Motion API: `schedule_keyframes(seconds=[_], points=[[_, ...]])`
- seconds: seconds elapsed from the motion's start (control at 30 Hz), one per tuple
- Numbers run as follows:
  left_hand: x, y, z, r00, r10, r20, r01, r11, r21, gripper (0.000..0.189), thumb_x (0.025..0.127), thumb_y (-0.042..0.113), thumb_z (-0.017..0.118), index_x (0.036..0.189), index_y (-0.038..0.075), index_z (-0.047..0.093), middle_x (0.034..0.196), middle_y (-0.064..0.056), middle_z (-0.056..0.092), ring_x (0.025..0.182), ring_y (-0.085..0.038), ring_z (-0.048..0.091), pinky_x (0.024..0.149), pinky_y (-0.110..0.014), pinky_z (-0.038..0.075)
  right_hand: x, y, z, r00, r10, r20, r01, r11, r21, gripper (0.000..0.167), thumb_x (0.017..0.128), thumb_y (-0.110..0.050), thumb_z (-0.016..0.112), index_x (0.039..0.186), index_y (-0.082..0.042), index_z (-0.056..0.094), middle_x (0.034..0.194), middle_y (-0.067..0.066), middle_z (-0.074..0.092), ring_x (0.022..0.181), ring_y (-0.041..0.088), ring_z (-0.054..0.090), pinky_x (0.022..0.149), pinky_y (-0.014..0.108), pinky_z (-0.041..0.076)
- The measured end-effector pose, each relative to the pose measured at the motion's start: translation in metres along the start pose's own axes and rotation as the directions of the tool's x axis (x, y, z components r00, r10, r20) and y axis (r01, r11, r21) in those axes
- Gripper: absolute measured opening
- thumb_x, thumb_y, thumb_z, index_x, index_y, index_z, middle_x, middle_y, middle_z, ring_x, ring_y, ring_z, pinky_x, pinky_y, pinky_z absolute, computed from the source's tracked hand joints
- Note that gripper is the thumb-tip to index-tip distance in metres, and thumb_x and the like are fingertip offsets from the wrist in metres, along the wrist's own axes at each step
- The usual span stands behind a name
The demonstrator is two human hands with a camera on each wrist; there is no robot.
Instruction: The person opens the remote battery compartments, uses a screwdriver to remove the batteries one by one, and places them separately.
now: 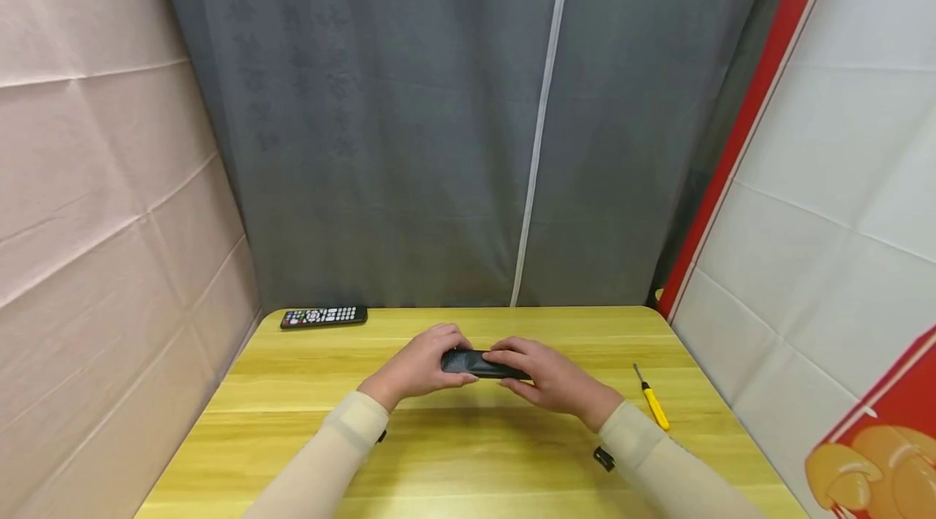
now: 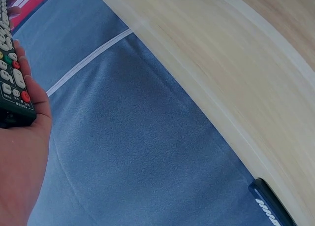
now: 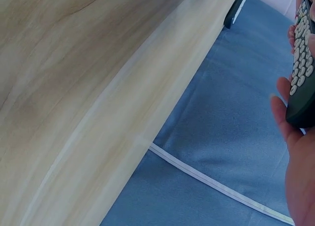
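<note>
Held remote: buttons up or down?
Down. The head view shows the held remote back up; the wrist views show its buttons.

Head view: bright, even, diffuse light, apparently from above, casts soft-edged shadows on the tabletop (image 1: pixel 453 470) below the left hand (image 1: pixel 420 365) and right hand (image 1: pixel 548 377). Beyond both hands the curtain (image 1: pixel 402 137) reads darker, a matte grey. Outward of the left hand the pinkish wall (image 1: pixel 95 137), and outward of the right hand the white wall (image 1: pixel 841 137), lean away, stretched by wide-angle distortion. The held remote (image 1: pixel 462 362) between the hands is dark, its detail small. Wrist views: cooler in cast; the curtain turns blue, the tabletop pale beige, its grain slightly soft.
</note>
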State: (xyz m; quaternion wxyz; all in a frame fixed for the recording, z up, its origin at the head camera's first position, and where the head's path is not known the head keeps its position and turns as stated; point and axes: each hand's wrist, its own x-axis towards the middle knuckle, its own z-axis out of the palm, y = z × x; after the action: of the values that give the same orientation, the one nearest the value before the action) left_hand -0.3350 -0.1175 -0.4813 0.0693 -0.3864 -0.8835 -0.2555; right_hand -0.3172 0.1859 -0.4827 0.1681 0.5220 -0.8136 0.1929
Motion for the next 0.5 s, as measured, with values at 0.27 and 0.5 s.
schedule_keyframes(seconds=[0.27, 0.5], points=[[0.0008, 0.0001, -0.0008, 1.0, 0.001, 0.001, -0.001, 1.0, -0.005, 0.035, 0.1, 0.05, 0.083, 0.122, 0.025, 0.074, 0.112, 0.013, 0.062, 0.097, -0.009, 0.058, 0.087, -0.031, 0.055, -0.0008, 0.0021, 0.0007, 1.0, -0.007, -0.009, 0.007, 1.0, -0.011, 0.053, 0.1, -0.014, 0.085, 0.15, -0.018, 0.067, 0.141, 0.005, 0.067, 0.121, 0.022, 0.069, 0.1, 0.044, 0.06], [0.0014, -0.0007, -0.0002, 1.0, 0.005, 0.004, -0.005, 1.0, -0.004, 0.034, 0.1, 0.05, 0.083, 0.122, 0.026, 0.074, 0.111, 0.014, 0.062, 0.097, -0.008, 0.057, 0.088, -0.031, 0.054, -0.0021, 0.0042, 0.0021, 0.999, -0.04, -0.027, 0.039, 0.999, -0.036, 0.052, 0.099, -0.014, 0.086, 0.148, -0.016, 0.068, 0.139, 0.005, 0.068, 0.12, 0.022, 0.07, 0.1, 0.043, 0.061]])
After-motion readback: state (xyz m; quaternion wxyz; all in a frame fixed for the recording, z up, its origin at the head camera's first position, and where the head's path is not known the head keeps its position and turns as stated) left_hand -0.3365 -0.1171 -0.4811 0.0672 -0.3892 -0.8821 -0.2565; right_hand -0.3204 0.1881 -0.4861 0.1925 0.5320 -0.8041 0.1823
